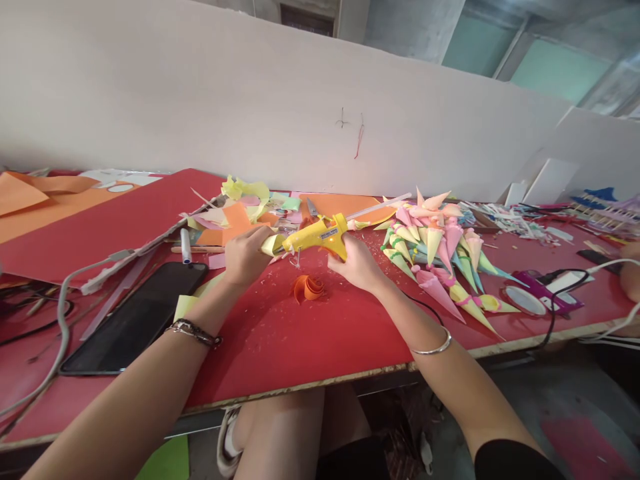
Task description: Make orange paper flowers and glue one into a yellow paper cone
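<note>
A yellow hot glue gun (316,235) is gripped at its handle by my right hand (356,263), with a clear glue stick (380,206) poking out of its back end. Its nozzle points left, at a rolled pale yellow paper piece (273,245). That paper is pinched in the closed fingers of my left hand (246,255). Whether the nozzle touches the paper I cannot tell. Below the gun, a curled orange paper strip (308,288) rests on the red tabletop (300,340).
Several paper cones (440,247) in pink, yellow and green are heaped right of my right hand. A black phone (135,320) lies at left near a white cable (63,300). Scissors (312,207) and paper scraps (235,217) lie behind. Another person's hand (631,270) shows at the right edge.
</note>
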`<action>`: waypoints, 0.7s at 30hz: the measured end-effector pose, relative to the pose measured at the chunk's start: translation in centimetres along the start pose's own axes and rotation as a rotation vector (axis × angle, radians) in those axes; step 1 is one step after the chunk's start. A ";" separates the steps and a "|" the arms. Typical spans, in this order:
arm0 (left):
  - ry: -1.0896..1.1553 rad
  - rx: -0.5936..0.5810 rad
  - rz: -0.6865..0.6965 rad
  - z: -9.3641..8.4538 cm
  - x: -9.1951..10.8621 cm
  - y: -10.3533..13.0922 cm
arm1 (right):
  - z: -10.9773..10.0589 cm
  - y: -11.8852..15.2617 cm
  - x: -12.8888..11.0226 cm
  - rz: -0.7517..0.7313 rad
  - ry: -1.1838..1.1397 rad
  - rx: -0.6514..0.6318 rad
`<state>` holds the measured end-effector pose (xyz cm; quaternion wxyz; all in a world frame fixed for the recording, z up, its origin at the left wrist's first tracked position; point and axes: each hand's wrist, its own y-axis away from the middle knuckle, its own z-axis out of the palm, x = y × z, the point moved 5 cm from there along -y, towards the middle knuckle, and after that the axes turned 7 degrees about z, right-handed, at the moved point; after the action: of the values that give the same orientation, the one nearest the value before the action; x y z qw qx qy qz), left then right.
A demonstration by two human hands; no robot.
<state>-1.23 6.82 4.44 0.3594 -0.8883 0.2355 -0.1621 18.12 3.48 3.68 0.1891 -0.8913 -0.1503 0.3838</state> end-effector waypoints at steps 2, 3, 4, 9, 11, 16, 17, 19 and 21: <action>-0.006 0.000 -0.012 -0.1 0.0 0.0 | -0.1 -0.1 0.1 -0.001 0.031 0.012; -0.008 0.000 -0.018 -0.1 0.0 0.0 | -0.2 -0.1 0.2 -0.004 0.042 0.017; -0.011 0.000 -0.024 -0.1 -0.1 0.0 | -0.3 -0.1 0.2 -0.010 0.051 0.022; -0.025 0.002 -0.041 0.2 -0.4 0.1 | -0.8 -0.3 0.5 -0.044 0.121 0.063; -0.040 -0.002 -0.049 0.2 -0.5 0.2 | -0.9 -0.3 0.8 -0.044 0.152 0.082; -0.050 -0.009 -0.046 0.3 -0.4 0.3 | -1.0 -0.3 1.2 -0.036 0.205 0.099; -0.049 -0.007 -0.041 0.3 -0.4 0.3 | -1.1 -0.3 1.2 -0.042 0.214 0.105; -0.048 -0.006 -0.030 0.5 -0.4 0.3 | -1.1 -0.3 1.2 -0.058 0.230 0.113; -0.046 -0.011 -0.027 0.6 -0.5 0.3 | -1.1 -0.4 1.2 -0.068 0.242 0.114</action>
<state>-1.41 7.26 3.73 0.3576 -0.8968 0.2162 -0.1451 19.70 4.04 3.80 0.2690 -0.9132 -0.1344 0.2749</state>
